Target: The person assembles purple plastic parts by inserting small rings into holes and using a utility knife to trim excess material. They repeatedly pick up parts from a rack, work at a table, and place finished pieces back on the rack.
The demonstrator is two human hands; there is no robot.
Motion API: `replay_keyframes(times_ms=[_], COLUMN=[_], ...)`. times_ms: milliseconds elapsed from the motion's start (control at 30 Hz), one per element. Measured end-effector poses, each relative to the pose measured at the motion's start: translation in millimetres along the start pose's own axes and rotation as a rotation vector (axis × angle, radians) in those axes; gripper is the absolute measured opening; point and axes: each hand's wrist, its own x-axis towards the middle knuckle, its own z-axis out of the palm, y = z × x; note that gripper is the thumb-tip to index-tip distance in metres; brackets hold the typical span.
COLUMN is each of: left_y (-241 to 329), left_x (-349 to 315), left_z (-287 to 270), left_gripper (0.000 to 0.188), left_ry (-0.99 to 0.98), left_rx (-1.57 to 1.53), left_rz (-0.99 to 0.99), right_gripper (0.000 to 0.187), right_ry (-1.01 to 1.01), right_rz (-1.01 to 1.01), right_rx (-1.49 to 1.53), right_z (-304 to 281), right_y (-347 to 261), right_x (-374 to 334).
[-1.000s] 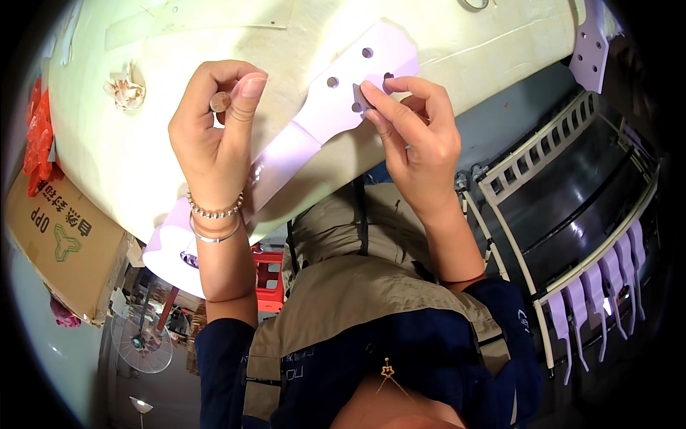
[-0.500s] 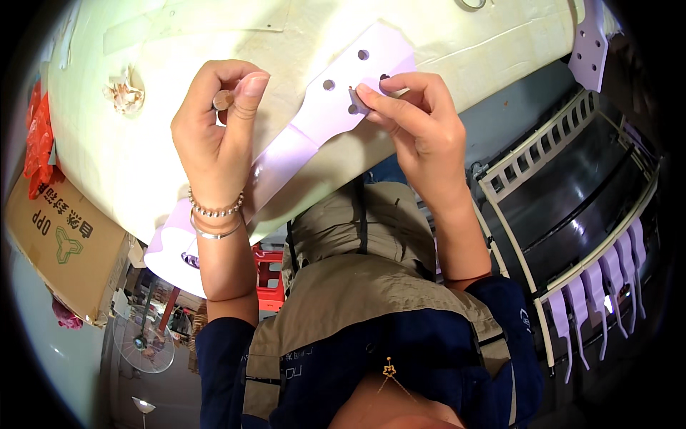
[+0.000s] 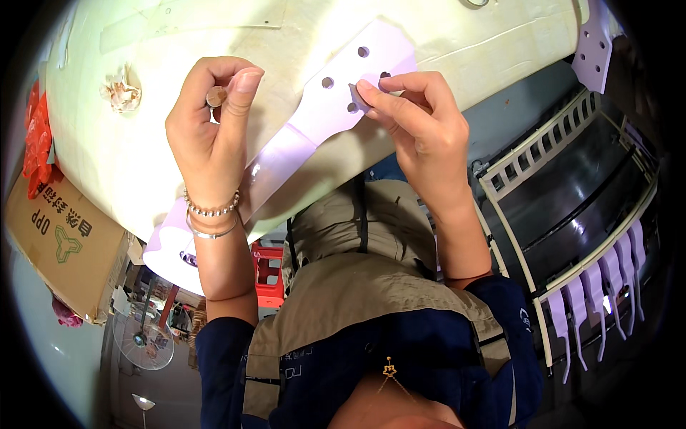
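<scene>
A lilac ukulele (image 3: pixel 321 107) lies slantwise on the pale covered table, its headstock with several round holes pointing up and right. Over the headstock my right hand (image 3: pixel 427 132) pinches a small thin greyish piece (image 3: pixel 359 99) between thumb and fingers, its tip by one of the holes. My left hand (image 3: pixel 211 139) is curled above the table, left of the neck, around a thin round stick (image 3: pixel 216 96) whose brownish end shows. The rest of the stick is hidden in the palm. My left forearm covers part of the ukulele's body.
On the table (image 3: pixel 429 43) lie a crumpled whitish wad (image 3: pixel 121 89) and a clear flat strip (image 3: pixel 189 28). A cardboard box (image 3: pixel 68 243) and a red plastic bag (image 3: pixel 37 146) are at the left. Several lilac necks hang from a rack (image 3: pixel 550 286) at the right.
My left hand has shifted slightly to the left with the stick. My right hand has hardly moved and keeps its pinch by the same hole.
</scene>
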Motion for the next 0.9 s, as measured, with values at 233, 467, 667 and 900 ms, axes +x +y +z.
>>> replay_keyframes(times_ms=[233,467,667,900], left_y=[-2.9,-3.0,-3.6,-3.2], left_x=[0.3,0.9,0.8,1.8], left_z=[-1.5,-2.6,-2.2,-1.9], left_gripper=[0.015,0.015,0.015,0.016], left_ry=[0.005,-0.001,-0.001,-0.024], left_rx=[0.025,0.032,0.025,0.049], left_rz=[-0.004,-0.012,-0.024,-0.025], right_gripper=[0.032,0.033,0.034,0.035], right_ry=[0.005,0.06,0.087,0.075], right_rz=[0.098,0.083,0.016,-0.056], right_rx=[0.21,0.094,0.027,-0.077], right_z=[-3.7,5.2,10.3,7.4], right_y=[-2.0,-3.2,1.6,1.5], right_x=[1.6,2.4,1.5,4.2])
